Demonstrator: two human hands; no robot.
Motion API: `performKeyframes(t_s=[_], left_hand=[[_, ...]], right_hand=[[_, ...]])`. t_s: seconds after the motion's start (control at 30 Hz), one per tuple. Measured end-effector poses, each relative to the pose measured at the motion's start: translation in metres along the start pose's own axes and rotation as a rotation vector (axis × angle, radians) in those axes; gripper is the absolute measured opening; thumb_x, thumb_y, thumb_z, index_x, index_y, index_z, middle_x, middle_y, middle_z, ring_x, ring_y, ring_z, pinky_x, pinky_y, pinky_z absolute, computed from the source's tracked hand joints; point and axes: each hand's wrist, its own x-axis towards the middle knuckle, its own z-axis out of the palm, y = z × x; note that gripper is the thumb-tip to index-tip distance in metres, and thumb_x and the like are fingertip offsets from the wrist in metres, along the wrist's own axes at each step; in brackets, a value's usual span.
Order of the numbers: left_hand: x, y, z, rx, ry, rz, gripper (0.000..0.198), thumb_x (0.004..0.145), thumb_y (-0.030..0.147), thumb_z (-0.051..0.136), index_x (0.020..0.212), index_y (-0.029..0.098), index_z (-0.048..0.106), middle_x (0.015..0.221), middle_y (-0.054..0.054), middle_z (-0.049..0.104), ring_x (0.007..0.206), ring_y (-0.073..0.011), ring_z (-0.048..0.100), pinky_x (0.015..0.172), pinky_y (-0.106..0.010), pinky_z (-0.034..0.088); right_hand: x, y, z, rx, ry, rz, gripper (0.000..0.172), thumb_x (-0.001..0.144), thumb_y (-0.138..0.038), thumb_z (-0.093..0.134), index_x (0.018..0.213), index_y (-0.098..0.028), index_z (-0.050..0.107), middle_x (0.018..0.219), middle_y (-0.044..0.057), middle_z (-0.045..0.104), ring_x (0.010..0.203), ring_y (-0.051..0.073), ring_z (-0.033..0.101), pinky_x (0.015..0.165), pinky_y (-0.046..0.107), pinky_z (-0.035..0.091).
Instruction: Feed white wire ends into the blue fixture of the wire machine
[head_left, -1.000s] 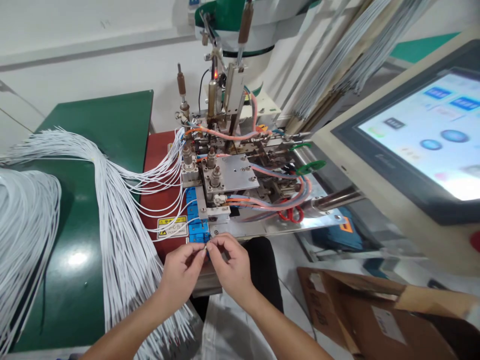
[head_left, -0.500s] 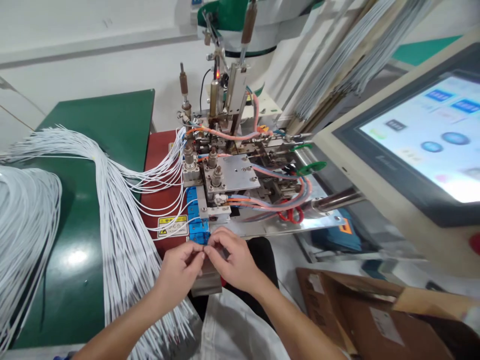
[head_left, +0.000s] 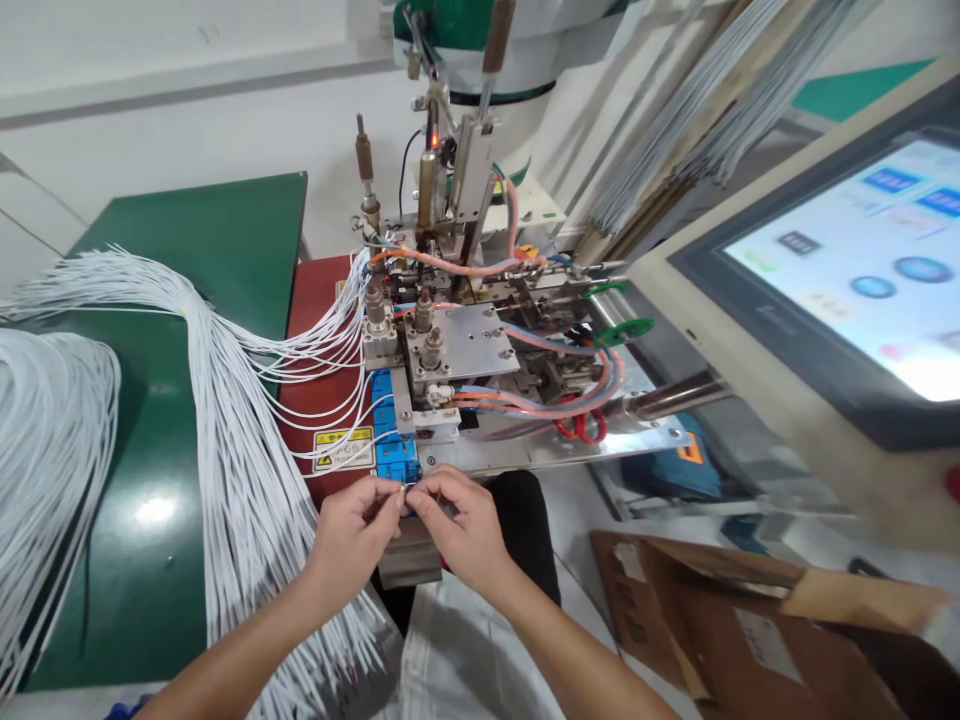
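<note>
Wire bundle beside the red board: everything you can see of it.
The bundle is many thin white wires, plastic-coated by the look, lying bent on the green table. One end points to the far left; the other fans out loosely toward the wearer. Near the bend, strands branch right across the red board to the machine. The left forearm passes over its near part; contact is unclear.

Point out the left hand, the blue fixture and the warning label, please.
Left hand (head_left: 349, 533): head view, middle of the hand.
Blue fixture (head_left: 385, 418): head view, around its middle.
Warning label (head_left: 343, 450): head view, its printed middle.
</note>
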Motion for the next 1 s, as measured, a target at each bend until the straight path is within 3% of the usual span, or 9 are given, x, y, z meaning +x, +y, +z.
performKeyframes(t_s=[0.13, 0.23, 0.53, 0.73, 0.8, 0.9, 1.0], left_hand=[[0.0, 0.001, 0.0, -0.001, -0.019, -0.017, 0.02, 0.079, 0.032, 0.051, 0.078, 0.015, 0.063, 0.062, 0.0, 0.061, 0.051, -0.0101, 0.053, 0.052, -0.02, 0.043], [0.0, 0.0, -0.001, 0.019, -0.033, 0.015, 0.021, 0.08, 0.031, 0.05, 0.078, 0.015, 0.063, 0.062, 0.0, 0.061, 0.051, -0.0098, 0.052, 0.053, -0.02, 0.043], [0.006, 0.005, -0.008, 0.098, -0.173, 0.044, 0.021, 0.081, 0.028, 0.048, 0.077, 0.018, 0.066, 0.066, 0.002, 0.062, 0.045, -0.008, 0.046, 0.044, -0.018, 0.037], [0.009, 0.005, -0.002, 0.073, -0.145, -0.019, 0.024, 0.083, 0.029, 0.044, 0.079, 0.018, 0.065, 0.06, 0.002, 0.06, 0.043, -0.0081, 0.047, 0.044, -0.018, 0.037], [0.009, 0.005, -0.003, 0.108, -0.137, 0.012, 0.022, 0.083, 0.028, 0.045, 0.085, 0.018, 0.065, 0.061, 0.002, 0.061, 0.045, -0.0087, 0.049, 0.046, -0.019, 0.039], [0.011, 0.006, -0.01, 0.243, -0.101, 0.121, 0.023, 0.078, 0.023, 0.053, 0.099, 0.021, 0.061, 0.08, -0.001, 0.064, 0.053, -0.0103, 0.054, 0.054, -0.021, 0.044], [0.013, 0.004, -0.02, 0.455, -0.069, 0.268, 0.02, 0.077, 0.017, 0.053, 0.094, 0.022, 0.062, 0.088, -0.002, 0.063, 0.07, -0.0145, 0.059, 0.068, -0.026, 0.047]], right_hand=[[0.003, 0.002, -0.006, 0.018, 0.032, 0.057, 0.006, 0.071, -0.018, 0.06, 0.066, -0.018, 0.064, 0.064, 0.002, 0.061, 0.058, 0.013, 0.055, 0.053, 0.024, 0.043], [0.003, 0.001, -0.006, 0.015, 0.036, 0.054, 0.012, 0.074, -0.019, 0.058, 0.062, -0.018, 0.062, 0.064, 0.002, 0.061, 0.059, 0.014, 0.056, 0.055, 0.024, 0.044], [0.001, 0.01, -0.007, -0.123, 0.01, -0.129, 0.012, 0.076, -0.015, 0.051, 0.068, -0.019, 0.059, 0.069, 0.004, 0.057, 0.064, 0.015, 0.054, 0.06, 0.028, 0.044], [-0.001, 0.015, -0.002, -0.003, 0.047, 0.0, 0.016, 0.078, -0.017, 0.05, 0.063, -0.019, 0.055, 0.064, 0.001, 0.053, 0.061, 0.014, 0.051, 0.056, 0.025, 0.041], [0.0, 0.016, -0.001, -0.016, 0.071, 0.028, 0.016, 0.078, -0.018, 0.05, 0.062, -0.019, 0.054, 0.063, 0.0, 0.053, 0.06, 0.013, 0.05, 0.056, 0.024, 0.04], [0.002, 0.021, -0.002, -0.105, 0.095, 0.064, 0.016, 0.079, -0.02, 0.05, 0.063, -0.019, 0.053, 0.063, 0.0, 0.051, 0.058, 0.013, 0.049, 0.056, 0.024, 0.038], [0.003, 0.029, -0.002, -0.189, 0.06, 0.115, 0.015, 0.079, -0.022, 0.049, 0.065, -0.018, 0.054, 0.063, 0.0, 0.052, 0.057, 0.013, 0.049, 0.056, 0.024, 0.038]])
